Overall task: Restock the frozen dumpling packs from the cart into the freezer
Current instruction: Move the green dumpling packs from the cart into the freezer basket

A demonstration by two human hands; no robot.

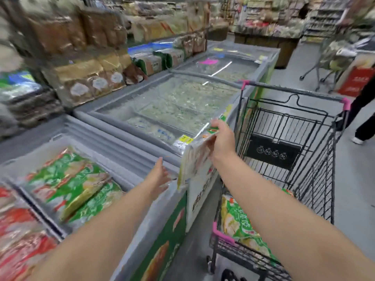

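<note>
My right hand [222, 141] grips the top edge of a pale dumpling pack [195, 161], which hangs upright above the gap between the freezer and the cart. My left hand [161, 174] reaches toward the pack's lower left side with fingers straight, close to it over the freezer's right rim; I cannot tell whether it touches. The open chest freezer [142, 218] at lower left holds green dumpling packs [69, 183] and red packs [22, 236]. More green packs [241, 224] lie in the black wire cart [308, 179] on the right.
A second chest freezer [113, 112] with a glass lid stands beyond the open one. Stacked brown packaged goods [89, 78] line the back left. Another person [365, 110] and a second cart [332, 55] are in the aisle at far right. The view is motion-blurred.
</note>
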